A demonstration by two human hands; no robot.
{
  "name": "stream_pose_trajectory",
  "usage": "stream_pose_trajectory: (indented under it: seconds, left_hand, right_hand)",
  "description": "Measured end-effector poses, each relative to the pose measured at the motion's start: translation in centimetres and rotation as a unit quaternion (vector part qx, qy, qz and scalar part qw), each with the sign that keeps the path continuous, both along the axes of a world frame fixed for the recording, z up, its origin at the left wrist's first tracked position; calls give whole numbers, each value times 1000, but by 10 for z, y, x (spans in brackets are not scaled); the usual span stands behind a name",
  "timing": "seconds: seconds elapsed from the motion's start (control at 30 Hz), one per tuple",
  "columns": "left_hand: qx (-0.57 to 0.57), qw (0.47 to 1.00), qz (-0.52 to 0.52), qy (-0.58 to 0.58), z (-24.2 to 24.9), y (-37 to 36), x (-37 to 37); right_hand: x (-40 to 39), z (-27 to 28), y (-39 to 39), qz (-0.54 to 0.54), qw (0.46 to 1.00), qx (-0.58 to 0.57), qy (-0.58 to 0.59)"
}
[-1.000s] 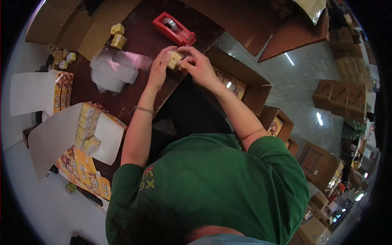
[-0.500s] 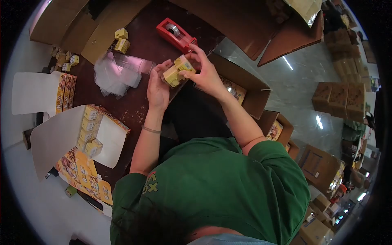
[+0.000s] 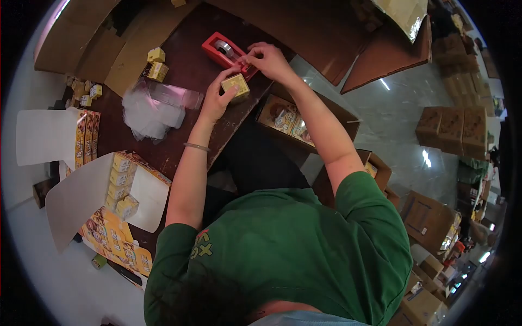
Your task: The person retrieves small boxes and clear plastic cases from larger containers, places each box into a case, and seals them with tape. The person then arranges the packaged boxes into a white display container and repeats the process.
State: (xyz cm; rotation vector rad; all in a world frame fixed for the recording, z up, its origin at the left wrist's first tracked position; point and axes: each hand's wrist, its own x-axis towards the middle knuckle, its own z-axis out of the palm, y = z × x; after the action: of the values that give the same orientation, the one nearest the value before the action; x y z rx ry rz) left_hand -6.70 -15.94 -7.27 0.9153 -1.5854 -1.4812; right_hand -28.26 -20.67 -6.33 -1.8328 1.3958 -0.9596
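Observation:
My left hand [image 3: 217,102] grips a small yellow box [image 3: 236,88] near the table's edge, its thumb lying across the box. At the near end of the red tape dispenser [image 3: 230,54], my right hand [image 3: 271,62] has its thumb and forefinger pinched together. Whatever may be between those fingertips is too small to make out. The dispenser carries a roll of tape [image 3: 223,48]. Left of my hands, a pile of clear plastic sleeves [image 3: 149,113] lies on the dark table [image 3: 182,49]. Beyond it stand two more small yellow boxes [image 3: 157,70].
An opened display carton [image 3: 149,182] at the left holds a row of small yellow boxes [image 3: 119,176]. Orange printed cartons [image 3: 87,138] stand behind it. By my right arm is a cardboard box [image 3: 340,127] with printed packs inside. Stacked brown cartons [image 3: 451,130] stand on the floor.
My right hand has left the yellow box and moved up to the tape dispenser, its fingers now pinched. My left hand alone keeps the box, slightly higher and turned.

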Motion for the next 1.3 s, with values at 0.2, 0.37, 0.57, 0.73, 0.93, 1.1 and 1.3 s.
stream_pose_trajectory:
  seconds: [0.2, 0.37, 0.57, 0.73, 0.93, 1.1, 1.3]
  left_hand:
    - [-29, 1000, 6, -8, -6, 0, 0]
    - [-31, 999, 22, -13, -3, 4, -3]
    - [-5, 990, 136, 41, -6, 17, -15]
    - [32, 989, 127, 68, -10, 19, -9]
    - [213, 931, 184, 231, -7, 14, -3]
    - [393, 817, 162, 389, -36, 82, 32]
    - [359, 842, 156, 372, -19, 206, 124]
  right_hand:
    - [1, 6, 45, -57, 965, 166, -194]
    - [2, -19, 55, -109, 930, 223, -273]
    - [33, 17, 105, -16, 907, 180, -381]
    - [58, 3, 103, -130, 941, 114, -289]
    - [52, -24, 113, -60, 981, -160, 89]
    - [62, -3, 146, 200, 958, -182, 93]
    - [157, 59, 151, 268, 950, 60, -152]
